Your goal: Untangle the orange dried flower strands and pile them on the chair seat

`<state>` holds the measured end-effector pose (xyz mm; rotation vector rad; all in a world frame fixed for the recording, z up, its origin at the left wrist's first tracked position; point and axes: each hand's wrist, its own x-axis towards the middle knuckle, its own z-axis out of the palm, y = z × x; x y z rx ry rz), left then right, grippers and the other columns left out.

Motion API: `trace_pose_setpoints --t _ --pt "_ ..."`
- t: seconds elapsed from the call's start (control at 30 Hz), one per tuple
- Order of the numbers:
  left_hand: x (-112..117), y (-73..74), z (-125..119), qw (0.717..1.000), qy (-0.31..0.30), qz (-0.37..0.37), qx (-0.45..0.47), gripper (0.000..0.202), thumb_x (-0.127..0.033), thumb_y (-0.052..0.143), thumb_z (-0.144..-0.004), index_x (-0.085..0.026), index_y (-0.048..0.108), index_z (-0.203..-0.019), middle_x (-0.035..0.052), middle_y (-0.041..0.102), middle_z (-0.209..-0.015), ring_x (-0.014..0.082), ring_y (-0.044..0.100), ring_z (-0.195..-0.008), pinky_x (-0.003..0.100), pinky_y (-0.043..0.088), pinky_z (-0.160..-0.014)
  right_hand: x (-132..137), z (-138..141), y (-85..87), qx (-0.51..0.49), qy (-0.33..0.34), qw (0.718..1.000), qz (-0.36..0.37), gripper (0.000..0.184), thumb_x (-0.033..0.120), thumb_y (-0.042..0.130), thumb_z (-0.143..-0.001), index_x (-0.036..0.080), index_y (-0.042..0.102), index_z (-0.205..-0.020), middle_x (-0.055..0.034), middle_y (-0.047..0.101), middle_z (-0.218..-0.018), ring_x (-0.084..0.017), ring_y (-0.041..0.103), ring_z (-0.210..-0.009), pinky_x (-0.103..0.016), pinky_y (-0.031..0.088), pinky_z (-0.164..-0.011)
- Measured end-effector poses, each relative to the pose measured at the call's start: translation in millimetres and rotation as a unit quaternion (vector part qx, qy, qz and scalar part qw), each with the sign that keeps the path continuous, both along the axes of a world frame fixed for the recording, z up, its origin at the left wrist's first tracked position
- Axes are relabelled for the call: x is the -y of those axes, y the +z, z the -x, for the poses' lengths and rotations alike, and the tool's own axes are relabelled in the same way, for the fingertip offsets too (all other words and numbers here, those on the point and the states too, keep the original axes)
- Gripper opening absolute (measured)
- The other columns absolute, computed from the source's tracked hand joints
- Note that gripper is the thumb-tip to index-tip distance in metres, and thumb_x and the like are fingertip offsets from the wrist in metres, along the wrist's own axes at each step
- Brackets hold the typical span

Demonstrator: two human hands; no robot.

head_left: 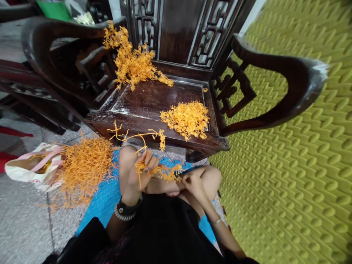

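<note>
My left hand [137, 170] is closed around a bunch of orange strands [139, 141] that stick up and arch over the chair's front edge. My right hand [192, 181] pinches the other end of an orange clump [169, 172] held between both hands, just above my knees. A loose pile of short orange pieces [187, 119] lies on the right of the dark wooden chair seat [148, 101]. A bigger tangle of orange strands [132, 62] hangs over the chair's left armrest.
A large heap of orange strands [82, 167] spills from a white bag with pink handles [30, 167] on the floor at left. A blue mat [106, 200] lies under me. A green textured mat [288, 183] covers the floor at right. More dark furniture stands at left.
</note>
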<state>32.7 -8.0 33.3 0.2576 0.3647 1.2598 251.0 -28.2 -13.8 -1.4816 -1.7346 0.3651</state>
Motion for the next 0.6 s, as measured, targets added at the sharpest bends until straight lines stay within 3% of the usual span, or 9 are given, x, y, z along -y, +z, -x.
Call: trace_pose_setpoints --t 0.1,0.2,0.27,0.37,0.47,0.53,0.6 --pt "1 1.5 0 1.0 -0.005 -0.021 0.007 0.034 -0.023 0.051 -0.09 -0.018 0.037 -0.059 -0.0058 0.019 -0.048 0.0104 0.032 -0.049 0.024 0.044 -0.062 -31 -9 27.8 -0.013 -0.014 0.997 -0.075 0.023 0.033 0.056 -0.093 0.019 0.059 -0.075 -0.0006 0.061 -0.073 -0.014 0.058 -0.067 -0.027 0.048 -0.064" --pt "3 1.9 0 0.999 -0.012 -0.034 0.01 0.038 -0.026 0.061 -0.086 -0.019 0.035 -0.058 -0.0072 0.017 -0.046 0.0097 0.033 -0.047 0.024 0.045 -0.063 -86 -16 51.5 0.022 -0.142 0.967 -0.209 0.02 0.033 0.053 -0.092 0.018 0.059 -0.079 -0.0046 0.061 -0.08 -0.019 0.057 -0.078 -0.035 0.045 -0.077" --pt "4 1.4 0 0.999 -0.009 -0.033 0.018 0.04 -0.026 0.064 -0.084 -0.019 0.035 -0.058 -0.0083 0.016 -0.044 0.009 0.032 -0.045 0.024 0.045 -0.063 -128 -19 59.9 0.093 -0.187 0.959 -0.191 0.024 0.036 0.05 -0.091 0.018 0.062 -0.081 -0.0084 0.063 -0.086 -0.024 0.056 -0.087 -0.042 0.041 -0.084" --pt "4 0.3 1 0.998 -0.004 -0.023 0.05 0.039 -0.025 0.067 -0.083 -0.019 0.036 -0.059 -0.0093 0.016 -0.042 0.0086 0.034 -0.044 0.024 0.047 -0.066 -173 -20 65.1 0.144 -0.179 0.967 -0.113 0.027 0.035 0.048 -0.089 0.016 0.066 -0.082 -0.0158 0.063 -0.096 -0.033 0.052 -0.1 -0.05 0.039 -0.086" --pt "1 3.0 2 0.997 -0.003 -0.013 0.077 0.037 -0.025 0.068 -0.082 -0.019 0.039 -0.061 -0.0097 0.018 -0.041 0.0086 0.039 -0.044 0.027 0.05 -0.076 -170 -13 68.1 0.115 -0.185 0.967 -0.133 0.034 0.036 0.042 -0.091 0.012 0.064 -0.101 -0.0214 0.06 -0.112 -0.034 0.05 -0.111 -0.052 0.039 -0.091" --pt "-5 7.3 1 0.997 0.012 0.004 0.077 0.033 -0.024 0.067 -0.084 -0.019 0.042 -0.062 -0.0094 0.024 -0.04 0.009 0.043 -0.046 0.03 0.052 -0.081 -143 0 66.6 0.031 -0.173 0.969 -0.176 0.037 0.038 0.04 -0.093 0.013 0.059 -0.114 -0.0191 0.058 -0.118 -0.03 0.05 -0.114 -0.049 0.039 -0.097" --pt "-11 11.2 -1 0.996 0.052 0.028 0.06 0.029 -0.022 0.064 -0.085 -0.018 0.046 -0.063 -0.0078 0.037 -0.042 0.0102 0.051 -0.051 0.032 0.053 -0.083 -105 19 57.7 -0.103 -0.108 0.972 -0.182 0.034 0.043 0.04 -0.095 0.02 0.059 -0.11 -0.0132 0.061 -0.11 -0.027 0.056 -0.108 -0.046 0.041 -0.098"
